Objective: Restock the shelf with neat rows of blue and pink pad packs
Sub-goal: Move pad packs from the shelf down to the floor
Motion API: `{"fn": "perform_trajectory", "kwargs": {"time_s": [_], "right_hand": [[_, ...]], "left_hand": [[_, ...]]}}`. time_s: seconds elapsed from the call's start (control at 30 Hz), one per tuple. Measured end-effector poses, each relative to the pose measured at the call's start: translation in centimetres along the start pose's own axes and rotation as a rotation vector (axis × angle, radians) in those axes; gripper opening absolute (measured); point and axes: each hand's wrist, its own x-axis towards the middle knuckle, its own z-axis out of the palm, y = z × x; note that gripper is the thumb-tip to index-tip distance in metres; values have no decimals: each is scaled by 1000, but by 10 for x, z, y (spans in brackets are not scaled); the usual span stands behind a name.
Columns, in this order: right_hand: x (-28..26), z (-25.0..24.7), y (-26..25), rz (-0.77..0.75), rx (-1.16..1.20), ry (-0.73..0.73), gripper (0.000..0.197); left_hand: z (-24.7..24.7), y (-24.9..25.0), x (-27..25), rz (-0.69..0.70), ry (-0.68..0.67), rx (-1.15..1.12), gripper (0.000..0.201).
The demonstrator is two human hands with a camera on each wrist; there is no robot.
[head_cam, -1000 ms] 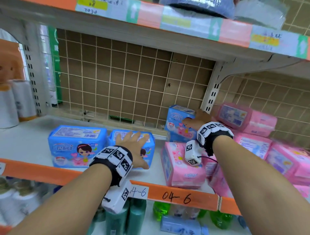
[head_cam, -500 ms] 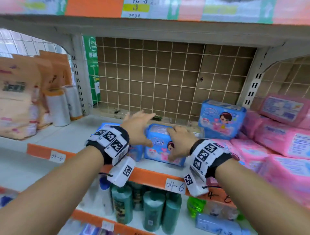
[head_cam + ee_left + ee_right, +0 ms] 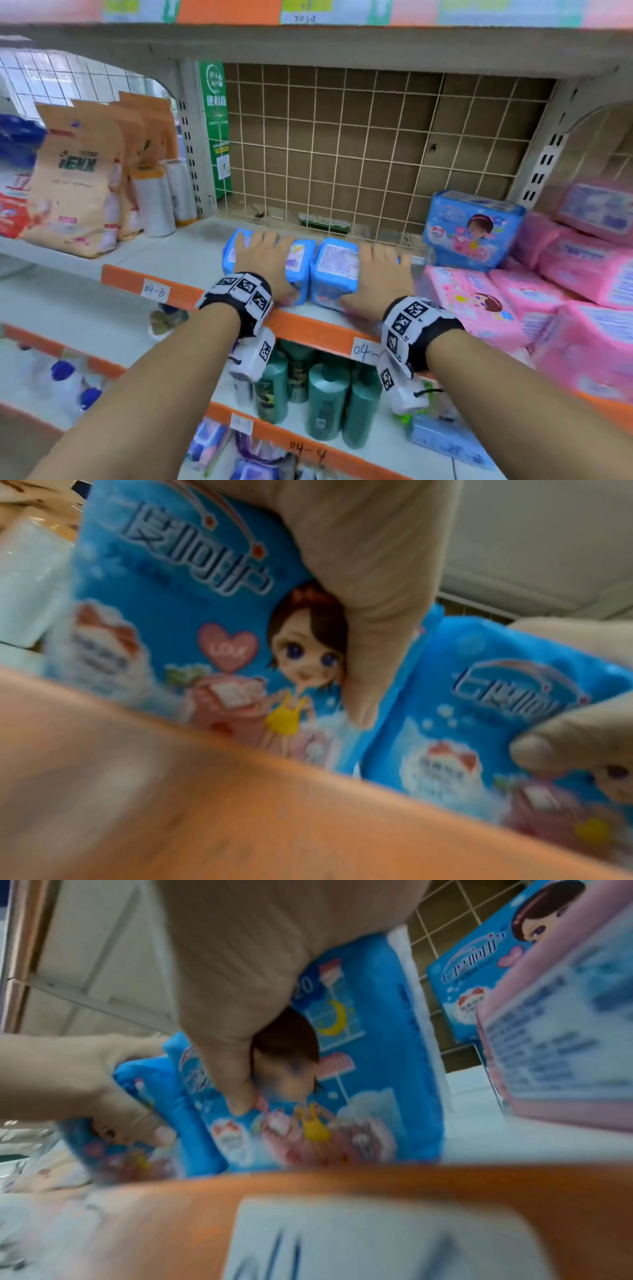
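Note:
Two blue pad packs stand side by side at the front edge of the shelf [image 3: 161, 253]. My left hand [image 3: 263, 263] lies over the top of the left blue pack [image 3: 301, 262], its thumb [image 3: 369, 620] pressed on the printed front [image 3: 164, 620]. My right hand [image 3: 376, 279] grips the right blue pack [image 3: 334, 270] the same way, thumb [image 3: 226, 1064] on its front [image 3: 377, 1069]. Stacked blue packs [image 3: 472, 229] stand at the back right. Pink packs [image 3: 479, 305] are piled to the right.
An orange price rail [image 3: 308, 325] runs along the shelf front. A wire grid [image 3: 359, 154] backs the bay. Paper bags [image 3: 78, 178] and white rolls [image 3: 154, 202] stand at the left. Green bottles [image 3: 325, 401] fill the shelf below.
My right hand left the back blue pack and came down on the right front pack. My left hand closed over the left pack. The head view swung left.

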Motion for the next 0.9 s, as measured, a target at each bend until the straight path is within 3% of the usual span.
{"fn": "perform_trajectory", "kwargs": {"time_s": [0.1, 0.27, 0.37, 0.43, 0.6, 0.9], "right_hand": [[-34, -12, 3, -39, 76, 112, 75], [-102, -53, 28, -125, 235, 435, 73], [-158, -52, 44, -159, 291, 395, 79], [-199, -34, 54, -159, 347, 281, 84], [-301, 49, 82, -87, 386, -300, 87], [-460, 261, 100, 91, 326, -809, 91]], "left_hand": [[-20, 6, -43, -46, 141, -37, 95], [-59, 22, -129, -65, 581, -196, 80], [-51, 48, -198, -90, 578, -227, 91], [-31, 67, -240, -147, 463, -282, 95], [60, 117, -329, -238, -27, -329, 110], [305, 172, -457, -233, -683, -434, 110]]}}
